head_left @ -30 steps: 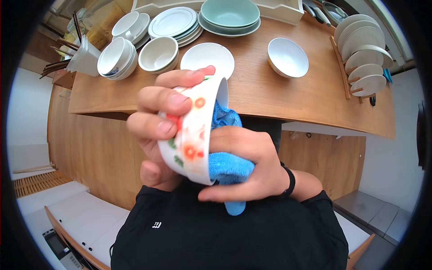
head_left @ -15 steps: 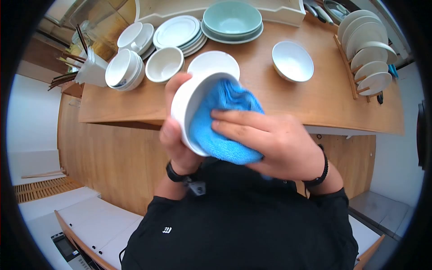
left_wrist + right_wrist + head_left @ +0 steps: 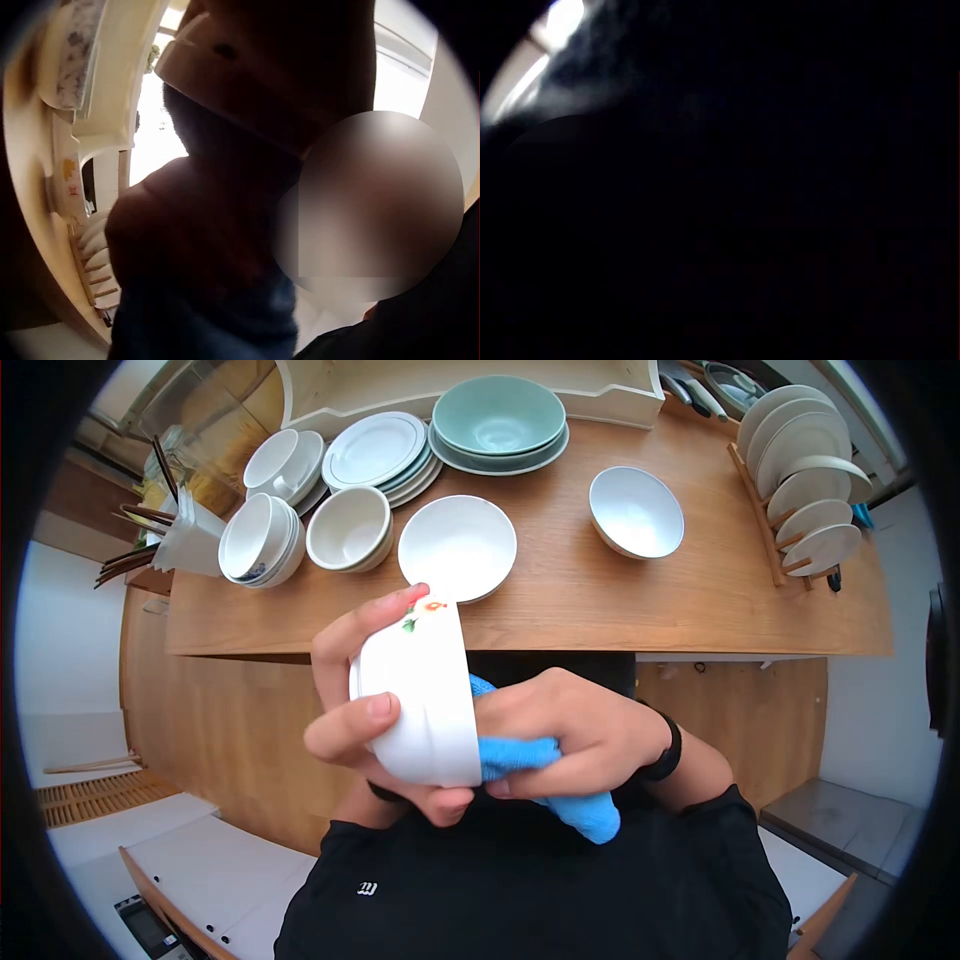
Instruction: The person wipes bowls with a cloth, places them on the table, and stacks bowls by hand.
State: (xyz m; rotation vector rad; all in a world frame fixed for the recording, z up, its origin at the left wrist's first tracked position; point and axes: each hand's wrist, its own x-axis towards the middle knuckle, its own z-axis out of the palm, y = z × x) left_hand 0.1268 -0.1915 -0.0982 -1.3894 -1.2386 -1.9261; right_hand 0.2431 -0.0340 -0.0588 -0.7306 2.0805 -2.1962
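Observation:
A white bowl with a flower print point(image 3: 420, 690) is held up in front of the chest, tipped so that its mouth faces right. My left hand point(image 3: 345, 735) grips it from outside, fingers spread round its wall and base. With its fingers inside the mouth, my right hand point(image 3: 590, 730) holds a blue cloth point(image 3: 515, 756) against the bowl, thumb near the rim. Part of the cloth hangs below that hand; the fingertips are hidden by the bowl. The left wrist view shows the cloth point(image 3: 202, 326) in shadow; the right wrist view is almost black.
On the wooden table point(image 3: 640, 605) stand a wide white bowl point(image 3: 458, 545), another bowl point(image 3: 637, 512), stacked small bowls point(image 3: 255, 540), stacked plates point(image 3: 375, 448) and green bowls point(image 3: 498, 415). A plate rack point(image 3: 755, 510) is at right, a chopstick holder point(image 3: 190, 540) at left.
The bowl has turned: its inside faced the head camera half a second ago, and now its outer wall does. The right hand and cloth have moved back into the mouth.

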